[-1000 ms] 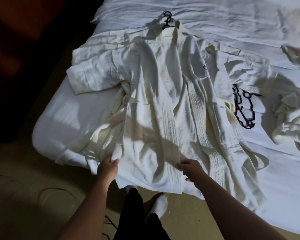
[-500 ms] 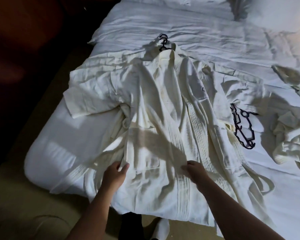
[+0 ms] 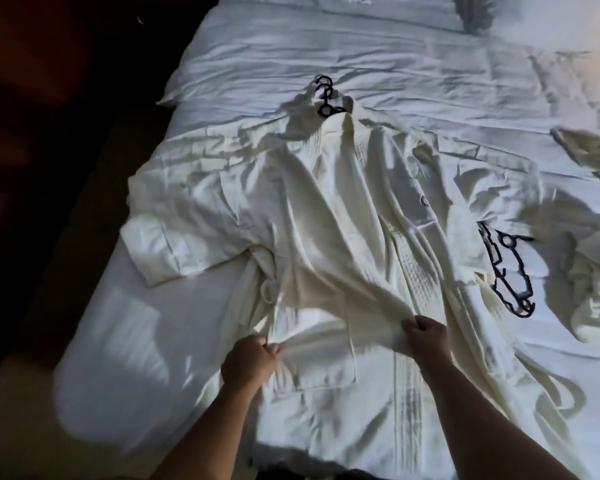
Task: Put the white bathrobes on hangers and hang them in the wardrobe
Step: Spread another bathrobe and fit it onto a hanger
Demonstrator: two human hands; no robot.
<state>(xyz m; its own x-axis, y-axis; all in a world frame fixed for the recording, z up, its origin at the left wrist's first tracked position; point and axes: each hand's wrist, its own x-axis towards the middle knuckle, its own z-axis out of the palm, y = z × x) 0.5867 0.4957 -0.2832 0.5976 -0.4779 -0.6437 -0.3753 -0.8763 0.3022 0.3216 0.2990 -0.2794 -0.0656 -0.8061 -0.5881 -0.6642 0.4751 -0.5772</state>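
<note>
On the far left I see the bare corner of the bed (image 3: 125, 323). It serves as the work surface, so the bathrobe (image 3: 326, 220) can lie face up and spread out, its near sleeve (image 3: 174, 244) flat on the sheet.

Next comes the left hand (image 3: 248, 363), whose fingers (image 3: 273, 348) are curled tight and pinch the edge of the robe's front panel just above the pocket.

Up the middle, the black hook of a hanger (image 3: 326, 97) pokes out of the collar. I judge from this that the hanger already sits inside the shoulders and that the front is being tidied before lifting.

The right hand (image 3: 426, 341) is closed on a bunch of the overlapping front panel, and cloth is drawn taut between the two grips. I take the paired hold as a way to pull the panels straight and closed, so the robe hangs evenly.

Right of that, the loose belt (image 3: 568, 400) trails off the hem; it could slip free when the robe is raised.

A spare hanger (image 3: 506, 271) lies on the sheet beside the robe, close to a second, crumpled bathrobe (image 3: 593, 282) at the right edge, which I expect is waiting its turn.

The wardrobe is not in view.
</note>
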